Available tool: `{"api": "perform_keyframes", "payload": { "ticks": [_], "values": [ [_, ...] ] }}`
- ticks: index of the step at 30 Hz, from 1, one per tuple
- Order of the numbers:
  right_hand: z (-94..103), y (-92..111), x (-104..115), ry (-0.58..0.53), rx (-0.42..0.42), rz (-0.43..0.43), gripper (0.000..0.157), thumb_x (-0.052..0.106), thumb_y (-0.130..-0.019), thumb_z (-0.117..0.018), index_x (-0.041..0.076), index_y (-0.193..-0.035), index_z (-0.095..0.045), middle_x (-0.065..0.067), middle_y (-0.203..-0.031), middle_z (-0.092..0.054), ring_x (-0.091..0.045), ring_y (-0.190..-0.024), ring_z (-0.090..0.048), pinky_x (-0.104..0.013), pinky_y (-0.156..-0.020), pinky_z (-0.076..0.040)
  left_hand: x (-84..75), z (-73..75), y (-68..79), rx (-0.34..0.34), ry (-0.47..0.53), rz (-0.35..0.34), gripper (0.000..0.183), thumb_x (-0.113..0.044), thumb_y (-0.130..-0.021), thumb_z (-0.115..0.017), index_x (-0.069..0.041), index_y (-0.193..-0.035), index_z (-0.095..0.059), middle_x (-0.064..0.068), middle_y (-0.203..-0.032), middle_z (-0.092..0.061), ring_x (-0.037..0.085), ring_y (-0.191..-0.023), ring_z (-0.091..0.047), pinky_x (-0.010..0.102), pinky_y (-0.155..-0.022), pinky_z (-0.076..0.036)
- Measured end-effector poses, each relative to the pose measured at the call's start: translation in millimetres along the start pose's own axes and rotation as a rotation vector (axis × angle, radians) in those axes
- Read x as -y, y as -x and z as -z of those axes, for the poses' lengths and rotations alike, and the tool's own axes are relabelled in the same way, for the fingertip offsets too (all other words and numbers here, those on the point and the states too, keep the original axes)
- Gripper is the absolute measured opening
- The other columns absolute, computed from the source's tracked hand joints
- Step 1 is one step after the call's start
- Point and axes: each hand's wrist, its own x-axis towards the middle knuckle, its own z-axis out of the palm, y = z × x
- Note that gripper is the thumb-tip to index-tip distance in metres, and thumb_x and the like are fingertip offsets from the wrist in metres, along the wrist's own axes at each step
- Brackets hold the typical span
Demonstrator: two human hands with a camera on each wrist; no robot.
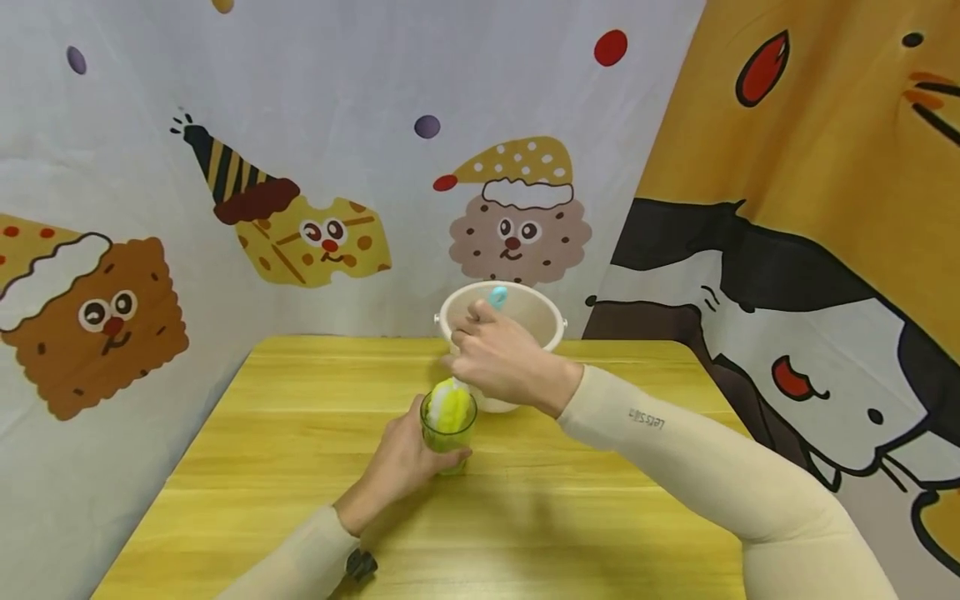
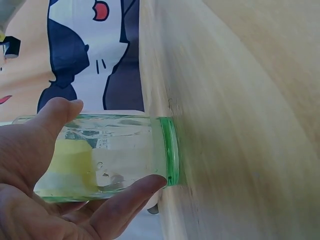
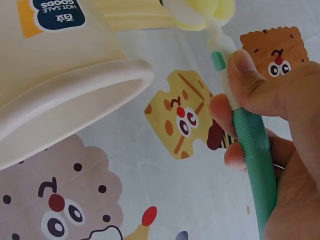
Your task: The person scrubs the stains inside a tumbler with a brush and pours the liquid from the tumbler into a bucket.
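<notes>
Find the left hand (image 1: pixel 401 460) curled round a green-tinted glass (image 2: pixel 127 160), held mouth up, apparently with base on the table (image 1: pixel 300 467). Read the wrapped grip as steadying, probably to prevent tipping or turning under pressure from above. Locate a yellow-and-white sponge head (image 1: pixel 452 407) inside the glass, seated in the upper part, partly above the rim and short of the base. Cannot tell of any liquid below. Trace upward along a green brush handle (image 3: pixel 257 185) with a white neck to the right hand (image 1: pixel 510 354), closed firmly on the brush, with thumb pressed along the neck and fingers curled round, presumably for control of the sponge head. Behind the glass, note a white bucket (image 1: pixel 536 315), open at the top, perhaps placed for easy reach. See only inner wall; cannot see the bottom. Read "HOT SALE GOODS" on the label (image 3: pixel 59 14). Beyond the table, see a cartoon-printed backdrop (image 1: pixel 337 83).
</notes>
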Motion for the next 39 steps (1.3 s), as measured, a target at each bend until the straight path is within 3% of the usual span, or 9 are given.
{"api": "perform_keyframes", "payload": {
  "ticks": [10,19,39],
  "values": [
    [-2.2,18.0,0.5,0.012,-0.054,-0.021,0.014,0.023,-0.094,-0.094,0.030,-0.103,-0.085,0.001,-0.098,-0.087,-0.020,-0.099,-0.069,-0.041,-0.100,-0.047,-1.4,-1.2,-0.5,-0.010,0.002,0.035,0.091,-0.033,-0.083,-0.110,-0.003,-0.151,-0.058,0.017,-0.129,-0.082,0.032,-0.117,-0.082,0.051,-0.100,-0.072],
    [4.7,26.6,10.0,0.025,-0.050,-0.037,0.017,0.034,-0.091,-0.099,0.028,-0.103,-0.087,0.000,-0.100,-0.089,-0.021,-0.102,-0.074,-0.040,-0.101,-0.048,-2.3,-2.3,0.1,-0.016,-0.017,0.049,0.092,-0.034,-0.081,-0.110,-0.004,-0.151,-0.058,0.016,-0.126,-0.082,0.030,-0.112,-0.081,0.050,-0.097,-0.072],
    [16.1,25.7,25.8,0.015,-0.070,-0.034,0.007,0.027,-0.095,-0.092,0.030,-0.094,-0.085,0.006,-0.095,-0.086,-0.018,-0.100,-0.072,-0.038,-0.098,-0.045,-4.7,-0.6,-0.2,-0.015,-0.037,0.061,0.090,-0.038,-0.081,-0.110,-0.005,-0.148,-0.059,0.010,-0.119,-0.081,0.021,-0.104,-0.078,0.041,-0.088,-0.069]
  ]
}}
